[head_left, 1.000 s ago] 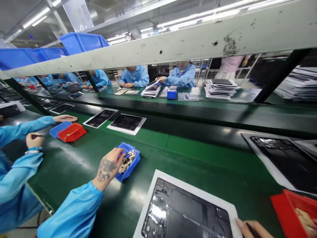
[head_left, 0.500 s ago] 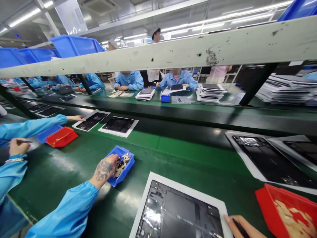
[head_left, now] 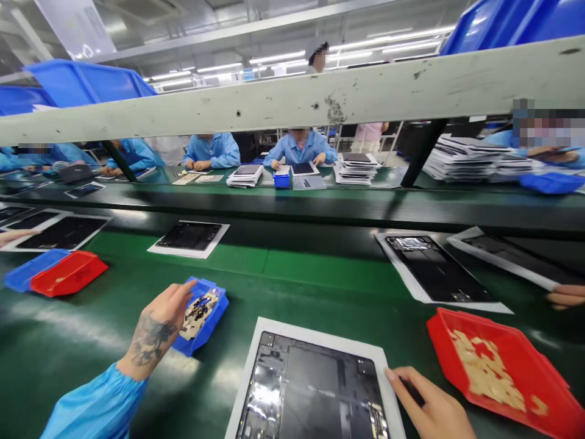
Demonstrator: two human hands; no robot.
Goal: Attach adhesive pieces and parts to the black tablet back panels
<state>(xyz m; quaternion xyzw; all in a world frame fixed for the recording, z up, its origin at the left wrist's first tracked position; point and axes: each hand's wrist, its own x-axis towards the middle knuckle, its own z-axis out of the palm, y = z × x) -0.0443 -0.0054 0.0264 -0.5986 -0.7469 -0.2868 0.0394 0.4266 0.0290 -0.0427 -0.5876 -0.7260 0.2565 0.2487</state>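
My left hand (head_left: pixel 167 314), with a tattooed back, is at the left rim of a small blue bin (head_left: pixel 212 314). Its fingers are bent over that rim; the thumb is hidden. Loose dark and tan pieces (head_left: pixel 198 312) lie inside the bin. In my right hand (head_left: pixel 432 402) is a slim black tool (head_left: pixel 411 390), mostly covered by the fingers. That hand's fingertips touch the right edge of a white sheet (head_left: pixel 320 330). On the sheet lies an opened tablet (head_left: pixel 326 390), its dark inner parts facing up.
Right of my hand stands a red bin (head_left: pixel 539 390) holding tan scraps (head_left: pixel 489 369). Further tablets (head_left: pixel 187 235) (head_left: pixel 439 268) lie on white sheets along the green bench. A co-worker's hand (head_left: pixel 567 296) reaches in at right. A pale beam (head_left: pixel 274 100) crosses overhead.
My left hand has drawn back from inside the blue bin to its left rim, and the bin sits slightly nearer me. The view has turned right. My right hand stays at the sheet's edge.
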